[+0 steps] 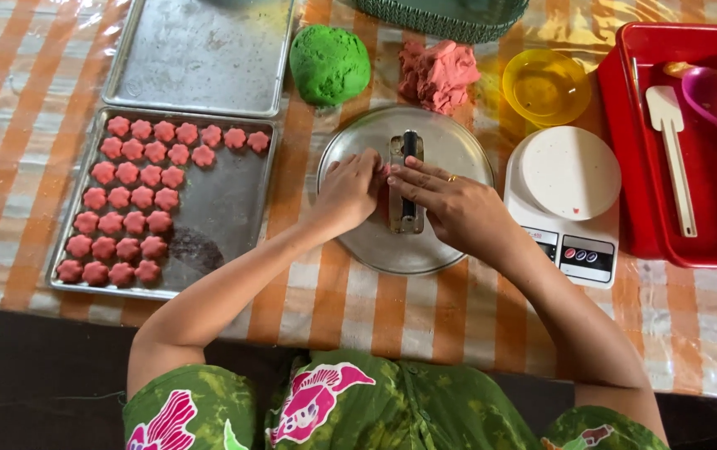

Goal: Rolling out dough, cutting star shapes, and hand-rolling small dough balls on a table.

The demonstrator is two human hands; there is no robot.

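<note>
Dull metal plate (pixel 450 150); glossy plastic tablecloth (pixel 692 317).

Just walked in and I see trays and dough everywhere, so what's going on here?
A person sits at a striped table, both hands meeting over a round metal plate. The left hand and right hand pinch something small beside a metal press tool lying on the plate. To the left, a baking tray holds rows of pink flower-shaped pieces. A green dough ball and a pink dough lump sit behind the plate.
</note>
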